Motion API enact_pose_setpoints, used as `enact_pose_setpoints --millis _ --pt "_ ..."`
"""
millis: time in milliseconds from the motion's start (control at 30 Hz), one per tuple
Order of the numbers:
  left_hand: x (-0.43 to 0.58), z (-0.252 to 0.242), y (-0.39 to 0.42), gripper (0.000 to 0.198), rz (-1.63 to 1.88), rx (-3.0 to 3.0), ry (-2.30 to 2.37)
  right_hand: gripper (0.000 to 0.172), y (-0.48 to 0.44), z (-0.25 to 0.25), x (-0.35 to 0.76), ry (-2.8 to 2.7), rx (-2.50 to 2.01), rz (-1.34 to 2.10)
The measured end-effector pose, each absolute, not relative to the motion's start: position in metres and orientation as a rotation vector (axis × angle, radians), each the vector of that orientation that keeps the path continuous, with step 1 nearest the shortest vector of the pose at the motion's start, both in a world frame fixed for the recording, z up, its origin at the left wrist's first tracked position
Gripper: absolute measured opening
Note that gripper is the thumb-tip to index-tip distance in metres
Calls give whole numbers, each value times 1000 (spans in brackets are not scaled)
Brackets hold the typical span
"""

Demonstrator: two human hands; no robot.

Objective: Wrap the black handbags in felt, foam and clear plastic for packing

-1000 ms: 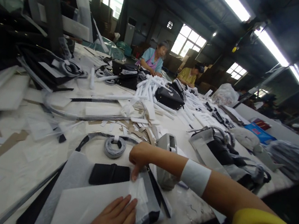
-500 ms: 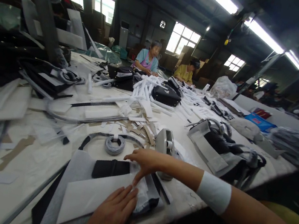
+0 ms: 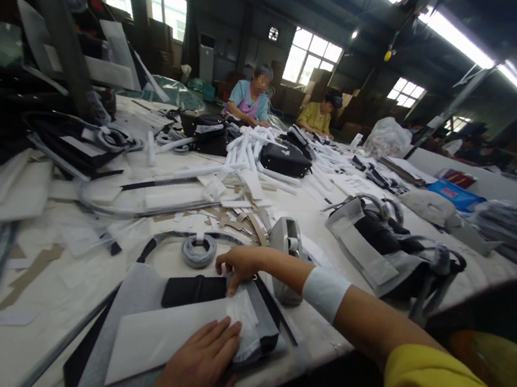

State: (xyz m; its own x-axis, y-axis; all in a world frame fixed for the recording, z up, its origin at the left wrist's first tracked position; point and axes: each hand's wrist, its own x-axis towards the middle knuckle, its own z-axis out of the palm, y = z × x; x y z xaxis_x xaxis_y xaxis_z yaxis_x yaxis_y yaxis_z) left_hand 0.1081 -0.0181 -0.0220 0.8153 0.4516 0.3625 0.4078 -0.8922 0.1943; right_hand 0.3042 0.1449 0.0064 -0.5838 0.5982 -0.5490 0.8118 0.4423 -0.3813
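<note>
A black bag (image 3: 195,292) lies flat at the table's front edge, partly covered by grey-white wrapping (image 3: 131,304). Across it is a white padding sheet (image 3: 165,336), with clear crinkled plastic at its right end. My left hand (image 3: 202,366) rests flat on that end, fingers stretched out. Over the bag's upper edge, my right hand (image 3: 246,267) has bent, spread fingers, its thumb pointing down by the plastic. What lies under its palm is hidden. Just beyond are a wrapped ring-shaped coil (image 3: 198,250) on the bag's handle and a tape dispenser (image 3: 287,244).
Paper scraps (image 3: 239,220) and white rolls (image 3: 246,148) litter the table. Another wrapped black bag (image 3: 378,246) lies to the right. A metal post (image 3: 62,22) rises at the left. Two people sit across the table, one in a blue top (image 3: 240,95).
My right hand has drawn its fingers in from a wider spread, and its forearm has shifted left. My left hand stays on the sheet. The camera view has shifted slightly.
</note>
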Motion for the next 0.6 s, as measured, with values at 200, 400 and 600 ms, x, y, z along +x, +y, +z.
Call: enact_pose_setpoints --millis 200,400,600 --pt "108 -20 -22 48 551 2853 730 61 122 33 318 2539 1407 -859" --pt "106 -23 -23 53 566 2831 733 21 79 54 325 2716 1627 -779" --pt "106 -18 -25 54 527 2757 750 21 27 36 326 2727 1826 -798"
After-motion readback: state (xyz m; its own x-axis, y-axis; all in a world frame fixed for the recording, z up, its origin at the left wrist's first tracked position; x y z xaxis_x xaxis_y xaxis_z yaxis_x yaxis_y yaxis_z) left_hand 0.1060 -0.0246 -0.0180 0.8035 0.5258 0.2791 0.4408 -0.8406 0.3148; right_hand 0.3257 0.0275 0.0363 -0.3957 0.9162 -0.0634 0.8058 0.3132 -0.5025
